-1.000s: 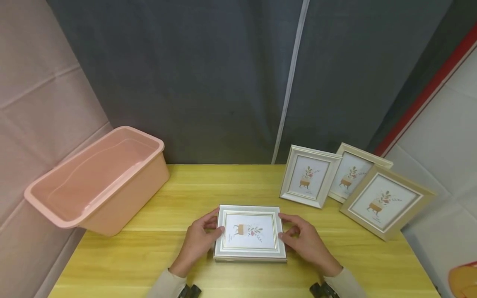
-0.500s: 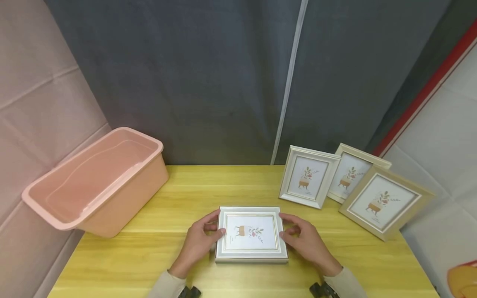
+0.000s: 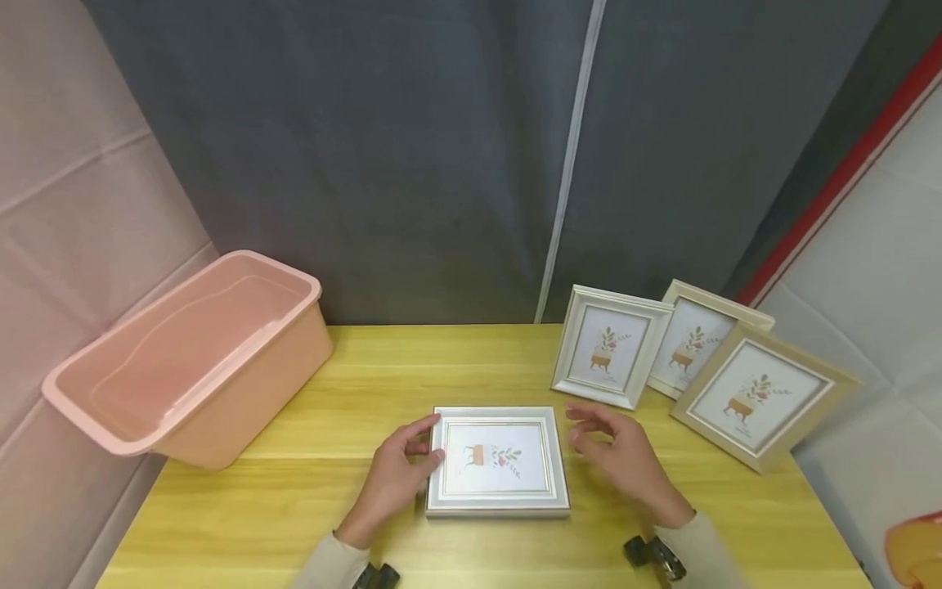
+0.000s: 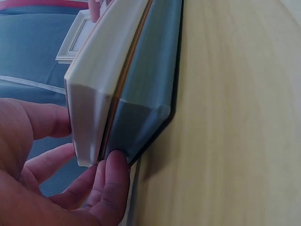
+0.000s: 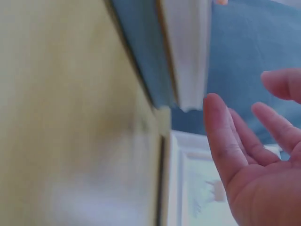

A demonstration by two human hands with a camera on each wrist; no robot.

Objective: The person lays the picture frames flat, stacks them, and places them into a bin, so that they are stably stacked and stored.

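Note:
A silver-white picture frame (image 3: pixel 497 503) with a plant-pot print lies flat, face up, near the front middle of the table. Seen from the left wrist, its side (image 4: pixel 91 99) shows a white layer over a bluish one, split by a brown-gold line, like two frames stacked. My left hand (image 3: pixel 392 478) holds the left edge, thumb on the rim and fingertips (image 4: pixel 117 165) at the side and lower corner. Just off the right edge, my right hand (image 3: pixel 625 462) holds nothing; its fingers are loosely bent and spread in the right wrist view.
At the back right stand a white picture frame (image 3: pixel 565 384), a cream one (image 3: pixel 736 310) partly hidden, and a champagne one (image 3: pixel 824 372). A pink plastic tub (image 3: pixel 243 388) sits on the left. A grey curtain (image 3: pixel 368 164) hangs behind the wooden table (image 3: pixel 353 540).
My right hand has let go of the frame's right edge and moved a little to the right. The left hand keeps its hold, and the frame stays in place.

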